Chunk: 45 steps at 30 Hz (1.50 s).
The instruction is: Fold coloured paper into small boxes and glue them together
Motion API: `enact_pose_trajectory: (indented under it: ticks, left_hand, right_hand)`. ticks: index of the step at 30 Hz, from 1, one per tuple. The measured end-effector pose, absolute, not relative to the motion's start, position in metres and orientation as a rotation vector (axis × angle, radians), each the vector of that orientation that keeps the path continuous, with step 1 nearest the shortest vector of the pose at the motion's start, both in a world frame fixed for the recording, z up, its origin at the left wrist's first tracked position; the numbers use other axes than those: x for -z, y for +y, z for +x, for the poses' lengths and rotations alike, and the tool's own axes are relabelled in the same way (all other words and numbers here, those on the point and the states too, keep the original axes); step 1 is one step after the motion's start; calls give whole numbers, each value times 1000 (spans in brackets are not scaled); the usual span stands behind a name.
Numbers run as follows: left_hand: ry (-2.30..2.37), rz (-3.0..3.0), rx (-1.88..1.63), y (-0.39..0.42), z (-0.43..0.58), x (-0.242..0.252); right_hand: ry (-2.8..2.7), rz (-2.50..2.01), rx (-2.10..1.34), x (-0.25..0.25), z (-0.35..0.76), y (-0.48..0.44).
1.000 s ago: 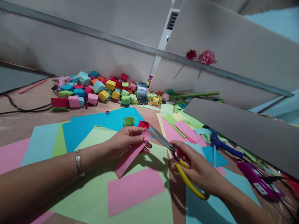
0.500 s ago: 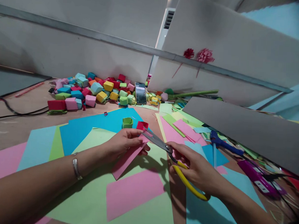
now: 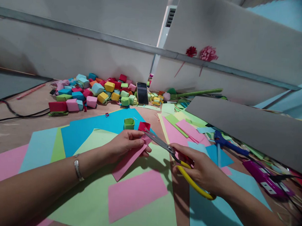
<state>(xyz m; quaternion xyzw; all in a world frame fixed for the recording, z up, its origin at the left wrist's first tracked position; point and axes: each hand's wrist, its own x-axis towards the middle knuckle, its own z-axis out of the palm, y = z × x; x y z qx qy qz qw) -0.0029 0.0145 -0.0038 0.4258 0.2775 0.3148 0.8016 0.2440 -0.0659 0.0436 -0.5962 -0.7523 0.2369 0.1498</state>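
Observation:
Between the thumb and fingers of my left hand (image 3: pixel 129 143) is a pink paper strip (image 3: pixel 128 162), tilted with its lower end toward me. My right hand (image 3: pixel 199 163) grips scissors (image 3: pixel 188 178) with yellow handles. Their blades reach the top end of the strip, close to my left fingertips. A flat pink paper piece (image 3: pixel 137 195) lies below on a pale green sheet (image 3: pixel 87 197). Just beyond my left hand sit a small green paper box (image 3: pixel 129 123) and a red paper box (image 3: pixel 144 126).
Many coloured paper boxes (image 3: pixel 97 89) are heaped at the back left, beside a phone (image 3: pixel 142 93) propped upright. At right lie a blue glue gun (image 3: pixel 229 144), a purple power strip (image 3: pixel 265 179) and a grey board (image 3: pixel 250 127). Blue sheets (image 3: pixel 107 124) spread beneath the small boxes.
The scissor blades look more closed on the strip's end, and the pink sliver seen between them is no longer visible there. The phone screen has gone dark. My hands barely moved.

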Motion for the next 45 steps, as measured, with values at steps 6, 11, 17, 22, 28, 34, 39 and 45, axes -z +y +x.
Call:
enact_pose_trajectory:
  ticks: [6,11,17,22,28,34,39,45]
  left_hand:
    - [597,913,-649,16,-3,5]
    - [595,908,-629,15,-4,5]
    - [600,908,-614,15,-4,4]
    - [599,911,-600,15,-4,4]
    - [597,897,-606,16,-6,6]
    - [620,918,-612,15,-4,2]
    - [608,956,-521,17,-5,-2]
    - [623,1147,-224,23,-8,-21]
  right_hand:
    - [-2178,-1714,-652,-42,246,-66]
    - [-2179,-1734,-674,-40,247,-67]
    - [-2163,-1703,-719,-38,250,-68]
    - [-2160,-1731,-726,-37,249,-71]
    - [-2129,-1881,-383,-41,281,-35]
    - [-2089,-2215,-8,-40,320,21]
    - [-2098,-2113,26,-53,272,2]
    - [-1879,-1359,-1199,-53,198,-27]
